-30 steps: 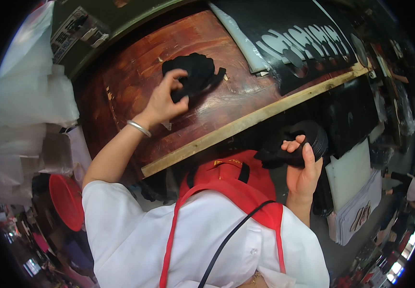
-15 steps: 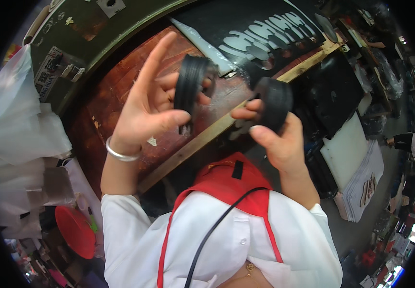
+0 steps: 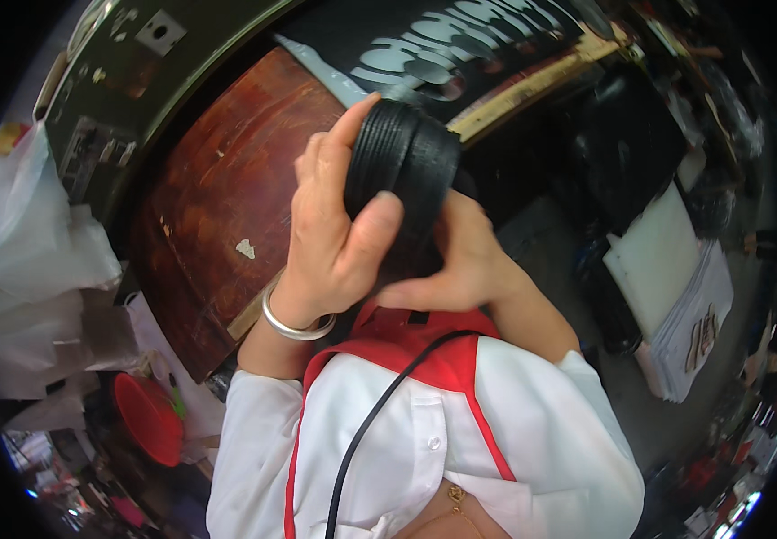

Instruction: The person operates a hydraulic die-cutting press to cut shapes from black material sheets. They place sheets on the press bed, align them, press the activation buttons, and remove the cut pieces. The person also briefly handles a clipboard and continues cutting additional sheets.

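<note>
Between my two hands, above the wooden table's near edge, is a thick stack of thin black cut pieces (image 3: 406, 162) with layered edges. It shows two bundles pressed side by side. My left hand (image 3: 330, 225), with a silver bangle at the wrist, grips the stack from the left, thumb across its near face. My right hand (image 3: 460, 251) closes on it from the right and below. Most of the right fingers are hidden behind the stack. The exact kind of these pieces cannot be made out.
A black sheet (image 3: 362, 45) with rows of cut-out holes lies on the reddish-brown table (image 3: 218, 180). A wooden strip (image 3: 523, 85) runs along the edge. Clear plastic bags (image 3: 38, 242) hang at left, above a red basin (image 3: 148, 418). White sheets (image 3: 676, 296) are stacked at right.
My hands, apart before with a black bundle in each, have come together. The two bundles now press against each other, and my left fingers have closed round them.
</note>
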Tool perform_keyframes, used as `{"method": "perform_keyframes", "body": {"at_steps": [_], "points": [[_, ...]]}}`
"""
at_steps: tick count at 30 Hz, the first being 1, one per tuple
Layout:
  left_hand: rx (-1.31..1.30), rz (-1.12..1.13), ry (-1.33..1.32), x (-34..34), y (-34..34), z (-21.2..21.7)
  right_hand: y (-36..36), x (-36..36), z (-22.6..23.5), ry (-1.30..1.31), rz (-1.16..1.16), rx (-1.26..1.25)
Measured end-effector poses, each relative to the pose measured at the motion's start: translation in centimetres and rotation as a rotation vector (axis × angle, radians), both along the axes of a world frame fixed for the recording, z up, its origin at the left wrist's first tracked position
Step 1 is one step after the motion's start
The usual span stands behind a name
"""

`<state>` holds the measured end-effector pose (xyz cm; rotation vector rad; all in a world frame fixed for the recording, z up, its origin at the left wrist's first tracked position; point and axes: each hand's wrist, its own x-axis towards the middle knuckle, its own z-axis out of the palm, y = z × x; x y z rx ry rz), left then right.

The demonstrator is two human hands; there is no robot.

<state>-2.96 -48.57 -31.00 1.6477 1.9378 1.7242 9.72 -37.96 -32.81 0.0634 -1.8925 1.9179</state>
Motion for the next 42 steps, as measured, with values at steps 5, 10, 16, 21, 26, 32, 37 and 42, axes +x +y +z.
{"method": "perform_keyframes", "body": {"at_steps": [5,10,16,21,26,32,37,42], "points": [[-0.051,0.244,0.289,0.4,2.0,1.1,0.1,0.0,-1.7,0.222,-0.011,0.04],[-0.05,0.212,0.271,2.5,1.8,-0.2,-0.1,1.2,-1.8,0.209,0.188,-0.496],[-0.133,0.291,0.03,7.3,2.1,0.2,-1.0,2.5,-3.5,0.178,0.112,-0.26],[-0.021,0.304,-0.251,7.0,0.1,-0.9,-1.4,3.1,-1.8,0.173,0.111,-0.099],[0.271,0.366,-0.599,5.8,-6.4,0.0,-0.5,6.5,0.5,0.06,0.396,0.231],[0.379,0.612,-0.43,5.0,-14.5,1.0,-2.0,5.6,-2.9,-0.054,0.192,-0.324],[0.374,0.778,-0.343,5.4,-21.5,0.5,-9.1,2.9,-4.0,-0.345,0.614,-0.335],[0.225,0.858,-0.091,7.3,-29.3,-0.6,-19.7,-2.1,-6.3,-0.824,0.88,-0.698]]}}
